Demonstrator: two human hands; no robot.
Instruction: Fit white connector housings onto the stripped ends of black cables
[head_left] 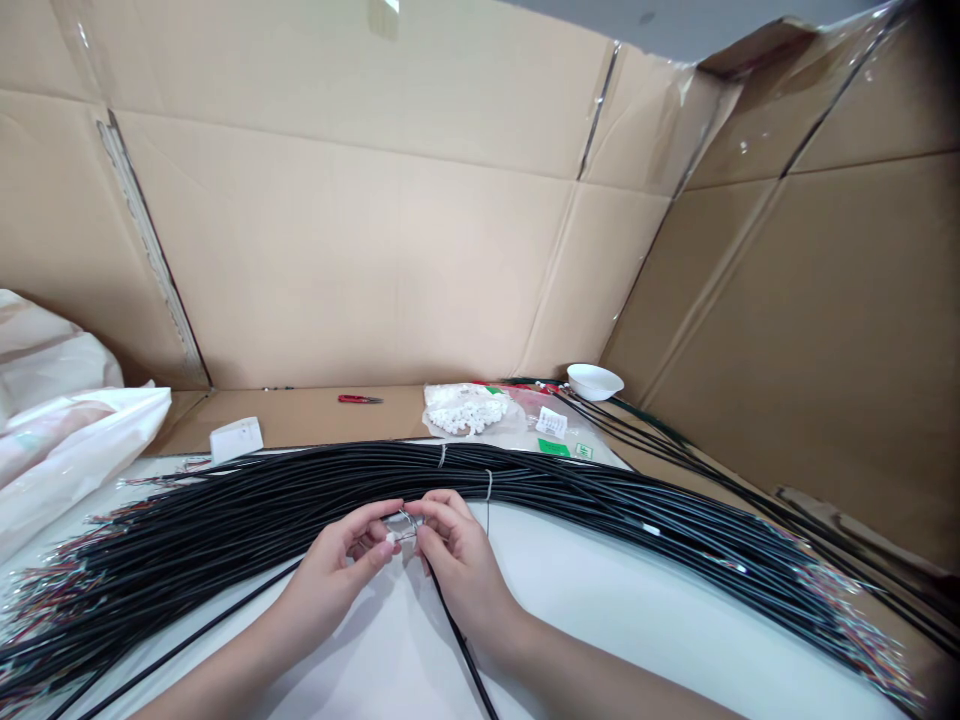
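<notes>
My left hand (349,552) is closed in a pinch on a small white connector (391,539) at the lower middle of the view. Close beside it, my right hand (457,550) pinches the end of a black cable (463,645), which runs down past the palm to the bottom edge. Thin wires (407,520) span the small gap between the fingertips. Whether any wire sits inside the connector is too small to tell. Just beyond both hands lies a thick bundle of black cables (300,495), tied in places, with coloured wire ends fanned out at both sides.
A clear bag of small white connectors (471,415) lies behind the bundle, near a white bowl (594,381). Red-handled snips (360,399) rest by the cardboard wall (360,250). White plastic bags (67,430) are at the left, with a white paper piece (236,438) nearby.
</notes>
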